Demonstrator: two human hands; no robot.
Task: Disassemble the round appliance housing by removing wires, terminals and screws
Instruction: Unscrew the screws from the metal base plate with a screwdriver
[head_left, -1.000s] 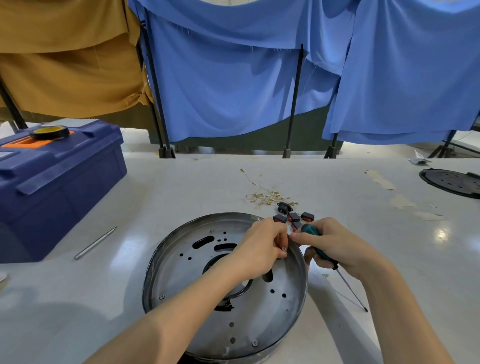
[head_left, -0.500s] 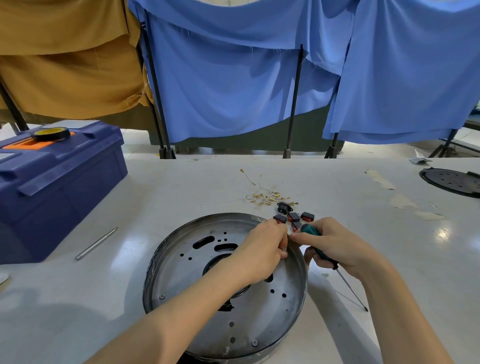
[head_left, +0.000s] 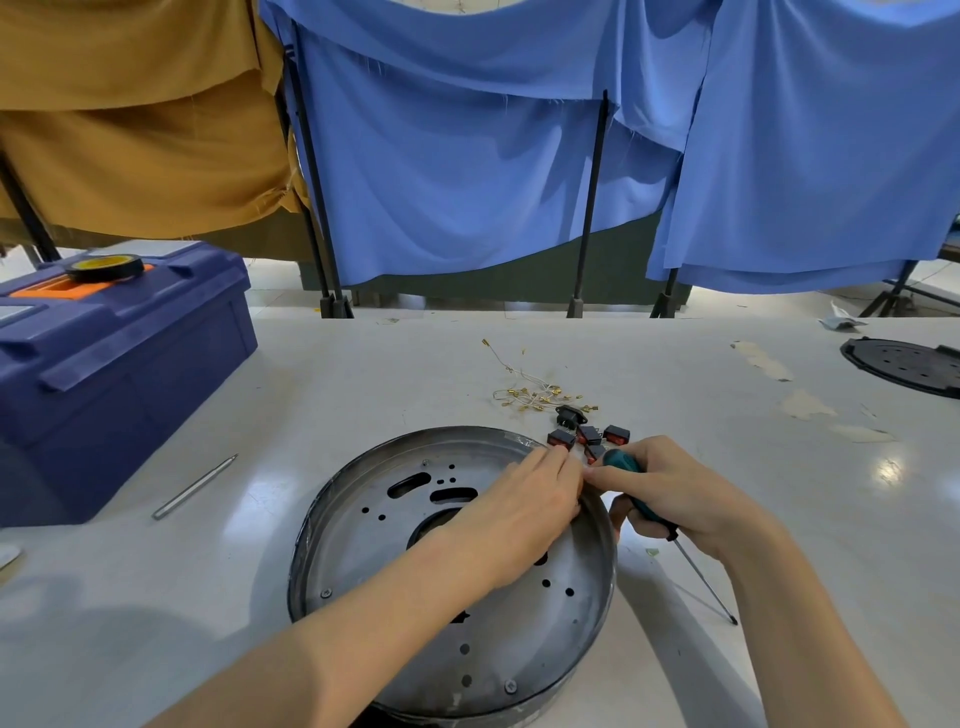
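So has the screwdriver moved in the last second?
No. The screwdriver in the right hand keeps the same place and slant beside the rim of the round appliance housing.

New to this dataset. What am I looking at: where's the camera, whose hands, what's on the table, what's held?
No machine: a person works bare-handed, filmed by one camera worn on their head, looking down at the table. In front lies a round metal housing, rim up. The right hand grips a green-handled screwdriver. The left hand reaches to the housing's far rim, fingertips by the right hand's; whether it pinches anything is hidden. Beyond lie loose wires with brass terminals and small rocker switches. On the left: a blue toolbox with a tape roll on top, and a metal rod.
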